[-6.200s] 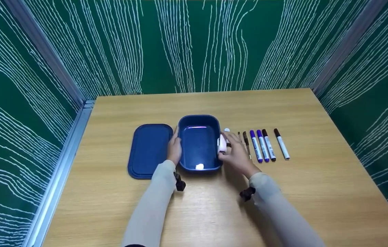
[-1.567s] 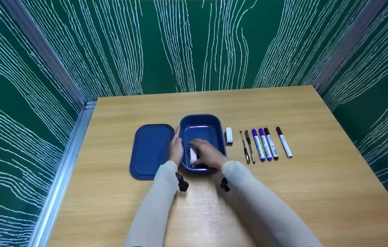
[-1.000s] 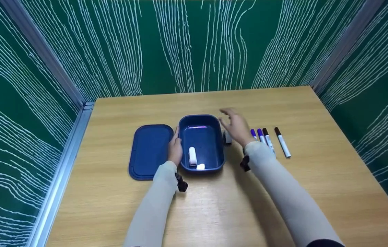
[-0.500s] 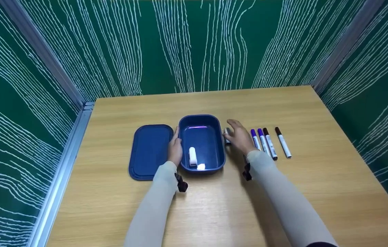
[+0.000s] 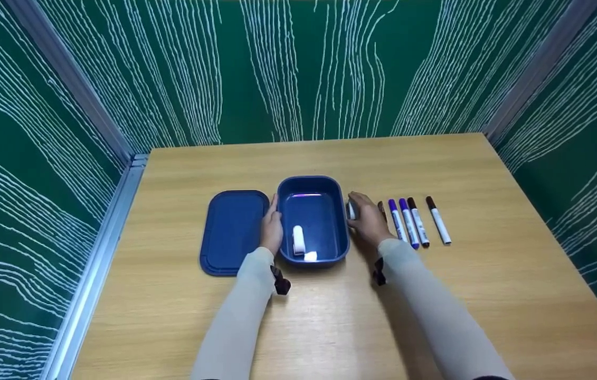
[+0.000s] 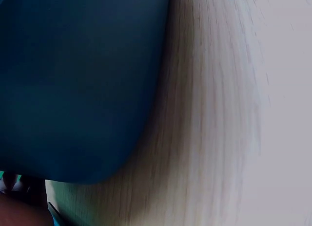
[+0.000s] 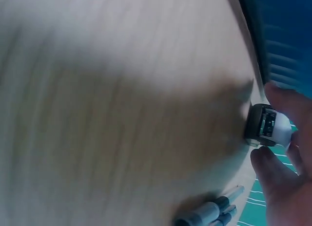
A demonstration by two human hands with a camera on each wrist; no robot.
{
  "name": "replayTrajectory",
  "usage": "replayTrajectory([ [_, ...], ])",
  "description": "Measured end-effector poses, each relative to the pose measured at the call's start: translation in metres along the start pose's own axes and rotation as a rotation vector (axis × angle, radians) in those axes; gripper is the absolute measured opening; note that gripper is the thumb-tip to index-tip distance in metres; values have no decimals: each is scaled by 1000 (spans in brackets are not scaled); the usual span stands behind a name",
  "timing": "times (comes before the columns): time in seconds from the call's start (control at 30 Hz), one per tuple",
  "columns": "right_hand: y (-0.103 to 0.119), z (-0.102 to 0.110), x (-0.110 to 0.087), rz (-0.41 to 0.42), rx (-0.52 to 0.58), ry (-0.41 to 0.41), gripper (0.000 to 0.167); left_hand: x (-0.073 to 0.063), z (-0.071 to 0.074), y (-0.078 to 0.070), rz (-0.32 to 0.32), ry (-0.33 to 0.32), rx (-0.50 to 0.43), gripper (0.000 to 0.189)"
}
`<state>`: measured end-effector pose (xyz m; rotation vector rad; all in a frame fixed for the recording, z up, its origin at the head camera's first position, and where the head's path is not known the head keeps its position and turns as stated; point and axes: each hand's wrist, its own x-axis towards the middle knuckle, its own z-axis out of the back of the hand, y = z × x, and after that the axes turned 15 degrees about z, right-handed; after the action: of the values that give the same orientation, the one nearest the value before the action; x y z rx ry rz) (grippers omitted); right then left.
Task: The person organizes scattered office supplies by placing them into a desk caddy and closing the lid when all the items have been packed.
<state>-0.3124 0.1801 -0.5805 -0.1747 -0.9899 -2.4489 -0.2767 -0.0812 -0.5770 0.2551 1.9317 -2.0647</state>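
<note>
While the left hand (image 5: 272, 232) rests with straight fingers along the left wall of the dark blue box (image 5: 322, 219), the right hand (image 5: 372, 219) looks clamped on a white-topped block (image 5: 351, 210) just beside the box's right wall; the hands are apart, the box between them near the middle of the wooden surface (image 5: 319, 316); inside it, a small white object (image 5: 299, 240) lies near the front-left corner; the blue lid (image 5: 232, 232) lies flat towards the surface's left edge; towards the right edge lie two purple-capped markers (image 5: 409, 224), a dark-capped marker (image 5: 418, 222) close beside them and a lone marker (image 5: 438, 220) set apart; a dark pen (image 5: 381, 209) is mostly hidden by the right hand. Judging by this layout, the work is at an early stage; one piece is in the box, while block, markers and pen are outside, and the lid is off.
</note>
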Motion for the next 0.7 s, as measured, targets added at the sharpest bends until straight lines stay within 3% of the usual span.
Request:
replayTrajectory([
  [0.17,-4,-5,-1,35,-27,-32,70,0,1,1,-27,-7,16,57],
  [0.7,-7,-6,-2,1,-31,-36,71,3,1,2,14,-6,8,56],
])
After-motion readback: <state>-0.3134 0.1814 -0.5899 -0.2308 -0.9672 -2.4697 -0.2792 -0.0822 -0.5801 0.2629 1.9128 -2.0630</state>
